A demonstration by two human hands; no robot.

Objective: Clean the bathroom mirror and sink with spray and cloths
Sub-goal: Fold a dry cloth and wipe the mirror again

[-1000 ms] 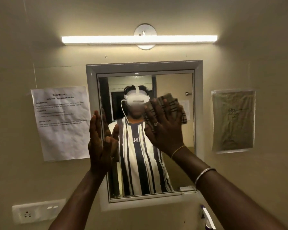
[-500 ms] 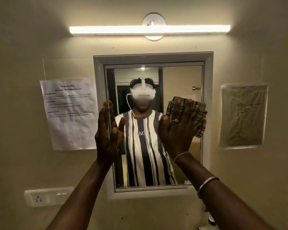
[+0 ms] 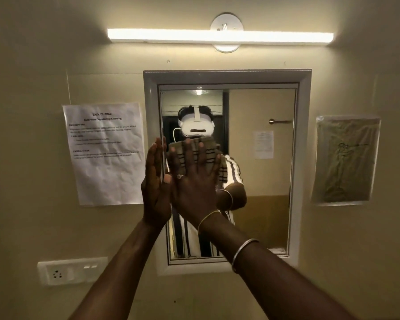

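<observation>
Cloth (image 3: pixel 210 150) under R fingers (image 3: pixel 189 158), on mirror (image 3: pixel 259 192)

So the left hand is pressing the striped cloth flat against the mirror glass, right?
No, not the left. The head view shows the right hand pressing the striped cloth flat against the mirror glass. The left hand rests open at the mirror's left edge, holding nothing.

I log warm, dim light from one tube lamp (image 3: pixel 219 38) above the mirror (image 3: pixel 259 172); the lamp blooms white. The wall (image 3: pixel 32 204) darkens toward the corners. Straight lines bow near the edges, and print on the paper sheet (image 3: pixel 104 162) is soft.
</observation>
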